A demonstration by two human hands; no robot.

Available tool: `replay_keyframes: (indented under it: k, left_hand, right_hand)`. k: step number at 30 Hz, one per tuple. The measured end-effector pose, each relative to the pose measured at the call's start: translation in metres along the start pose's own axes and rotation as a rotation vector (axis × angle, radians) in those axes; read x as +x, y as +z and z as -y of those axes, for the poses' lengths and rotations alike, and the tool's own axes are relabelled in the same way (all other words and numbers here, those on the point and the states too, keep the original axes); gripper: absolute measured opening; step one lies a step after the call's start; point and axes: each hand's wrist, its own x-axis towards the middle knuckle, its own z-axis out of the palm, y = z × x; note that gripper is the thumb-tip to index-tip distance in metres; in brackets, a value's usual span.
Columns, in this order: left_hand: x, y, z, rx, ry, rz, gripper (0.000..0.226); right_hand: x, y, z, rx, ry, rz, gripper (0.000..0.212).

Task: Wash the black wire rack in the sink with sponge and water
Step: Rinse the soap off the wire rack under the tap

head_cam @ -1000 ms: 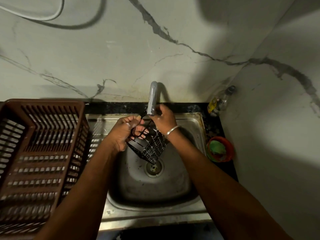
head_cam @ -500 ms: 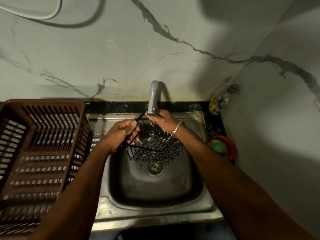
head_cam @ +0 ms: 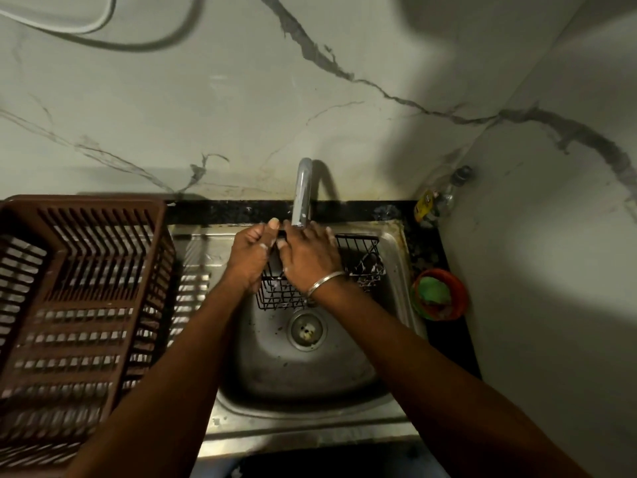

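Black and thin, the one wire rack (head_cam: 358,257) is down in the one steel sink (head_cam: 272,374). It lies under both hands and sticks out past the right hand. Small white spots of foam cling to its wires.

Two hands are at work. The left hand (head_cam: 251,257) has its fingers curled, with the thumb pointing up, and it grips the left end of the rack. The right hand (head_cam: 307,260) is right beside it, so close that the two touch. Its fingers are nearly straight and a little spread, and it lies flat on top of the rack. I cannot tell if something is tucked under its palm. One silver bracelet (head_cam: 325,282) goes round the right wrist.

One grey tap (head_cam: 303,191) stands just beyond the hands, and its mouth is right over the fingertips of the right hand. One round drain (head_cam: 306,331) is just below the wrists, between the two arms.

One big brown basket (head_cam: 79,305) with slots stands out past the left arm. One orange bowl (head_cam: 458,294) with something green in it stands out past the right arm. One small bottle (head_cam: 436,203) sits in the corner, beyond the bowl.
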Motion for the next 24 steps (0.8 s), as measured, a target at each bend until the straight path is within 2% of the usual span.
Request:
replay_keyframes:
  k: [2,5,6,9,11,12,13,16,20,24]
  left_hand:
    - [0.003,0.0,0.003,-0.024,-0.007,-0.051,0.043]
    - [0.008,-0.004,0.012,-0.052,-0.025,-0.107,0.073]
    - [0.014,-0.007,0.016,-0.068,-0.034,-0.136,0.073]
    - [0.03,-0.015,0.035,-0.116,-0.083,-0.2,0.063]
    - [0.026,-0.013,0.026,-0.124,-0.08,-0.209,0.059]
    - [0.023,-0.012,0.019,-0.115,-0.067,-0.225,0.049]
    - [0.016,-0.008,0.007,-0.09,-0.066,-0.232,0.039]
    - [0.009,-0.006,-0.003,-0.052,-0.08,-0.218,0.028]
    - [0.002,-0.012,-0.009,-0.14,-0.124,-0.228,0.019]
    - [-0.006,-0.003,-0.015,-0.127,-0.109,-0.249,0.024]
  right_hand:
    - [-0.002,0.003,-0.002,-0.037,-0.053,-0.001,0.057]
    - [-0.007,0.0,-0.004,-0.025,-0.014,-0.012,0.07]
    - [-0.01,0.001,-0.003,-0.021,-0.021,-0.036,0.071]
    - [-0.024,0.011,-0.001,-0.066,-0.183,-0.19,0.058]
    - [-0.032,0.019,-0.004,-0.071,-0.139,-0.262,0.06]
    - [-0.035,0.022,-0.006,-0.076,-0.117,-0.298,0.062]
    - [-0.037,0.027,-0.007,-0.081,-0.13,-0.339,0.061]
    - [-0.041,0.034,-0.013,-0.069,-0.188,-0.44,0.059]
    - [-0.039,0.029,-0.022,-0.132,-0.169,-0.399,0.061]
    - [-0.036,0.022,-0.016,-0.103,-0.025,-0.327,0.067]
